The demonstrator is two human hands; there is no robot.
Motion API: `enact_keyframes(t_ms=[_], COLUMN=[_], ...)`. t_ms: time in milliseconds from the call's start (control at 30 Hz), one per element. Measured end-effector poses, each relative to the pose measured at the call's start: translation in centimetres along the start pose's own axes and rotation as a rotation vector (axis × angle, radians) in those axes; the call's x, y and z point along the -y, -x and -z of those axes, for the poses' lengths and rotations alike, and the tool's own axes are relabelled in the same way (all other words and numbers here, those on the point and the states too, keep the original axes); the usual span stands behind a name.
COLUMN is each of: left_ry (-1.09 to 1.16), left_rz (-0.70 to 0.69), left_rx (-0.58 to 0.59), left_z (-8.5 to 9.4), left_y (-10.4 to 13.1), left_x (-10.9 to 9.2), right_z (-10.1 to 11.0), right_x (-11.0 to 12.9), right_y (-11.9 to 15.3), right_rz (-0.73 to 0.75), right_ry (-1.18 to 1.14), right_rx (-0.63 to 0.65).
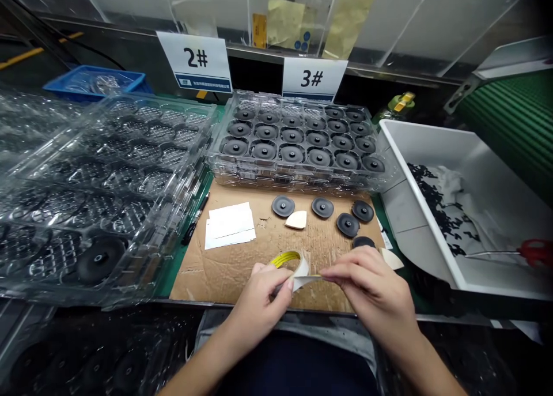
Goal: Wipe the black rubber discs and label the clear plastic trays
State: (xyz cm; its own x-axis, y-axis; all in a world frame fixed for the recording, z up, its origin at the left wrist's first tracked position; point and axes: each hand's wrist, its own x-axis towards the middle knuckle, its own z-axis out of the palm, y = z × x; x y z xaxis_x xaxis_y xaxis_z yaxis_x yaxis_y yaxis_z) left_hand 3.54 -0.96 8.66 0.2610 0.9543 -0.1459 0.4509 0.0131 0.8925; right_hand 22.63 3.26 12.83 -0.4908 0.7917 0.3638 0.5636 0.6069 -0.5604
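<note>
A white rectangular paper sign is showing a large black "2#", while small white Chinese characters, too fine to read surely, are running along its blue lower band. Another white rectangular paper sign is displaying "3#". Dark, illegible print is marking the round tape roll's yellow inside.

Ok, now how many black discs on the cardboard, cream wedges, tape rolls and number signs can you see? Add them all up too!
Black discs on the cardboard: 5, one partly hidden by the right hand
Cream wedges: 2
Tape roll: 1
Number signs: 2
Total in view: 10
</note>
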Motion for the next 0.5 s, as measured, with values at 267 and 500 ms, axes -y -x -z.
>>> enact_keyframes(t_ms=[267, 500], left_ry=[0.333, 0.53], left_rz=[0.078, 0.17], left_rx=[0.104, 0.199], left_z=[-1.2, -2.6], left_y=[-0.5, -1.3], left_x=[-1.8, -3.1], right_z=[1.2, 2.5], right_x=[-0.7, -1.5], right_y=[3.5, 6.2], right_rz=[0.171, 0.084], right_ry=[0.085, 0.144], right_rx=[-0.275, -0.195])
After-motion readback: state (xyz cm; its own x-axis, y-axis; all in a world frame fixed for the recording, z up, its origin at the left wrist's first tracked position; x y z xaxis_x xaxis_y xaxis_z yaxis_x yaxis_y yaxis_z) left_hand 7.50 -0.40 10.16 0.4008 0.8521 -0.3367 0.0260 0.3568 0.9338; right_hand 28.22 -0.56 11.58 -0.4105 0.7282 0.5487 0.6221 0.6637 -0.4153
